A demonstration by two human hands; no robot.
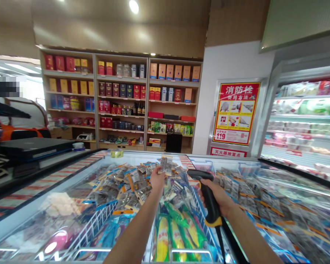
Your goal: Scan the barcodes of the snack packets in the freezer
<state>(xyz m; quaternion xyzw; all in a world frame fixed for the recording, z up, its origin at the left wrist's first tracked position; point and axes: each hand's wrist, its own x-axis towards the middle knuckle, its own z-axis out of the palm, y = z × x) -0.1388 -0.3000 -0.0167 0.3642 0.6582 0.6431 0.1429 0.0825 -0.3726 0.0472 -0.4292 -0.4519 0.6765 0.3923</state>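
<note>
Clear-plastic packet (165,164) (silvery contents) pinched in left hand (157,180).

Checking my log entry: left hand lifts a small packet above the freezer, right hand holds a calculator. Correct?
Not quite. The head view shows the right hand gripping a barcode scanner, not a calculator. The left hand does lift a small packet above the freezer.

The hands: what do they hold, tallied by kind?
Barcode scanner, in the right hand: 1
Clear packet, in the left hand over the freezer: 1
Total: 2
</note>
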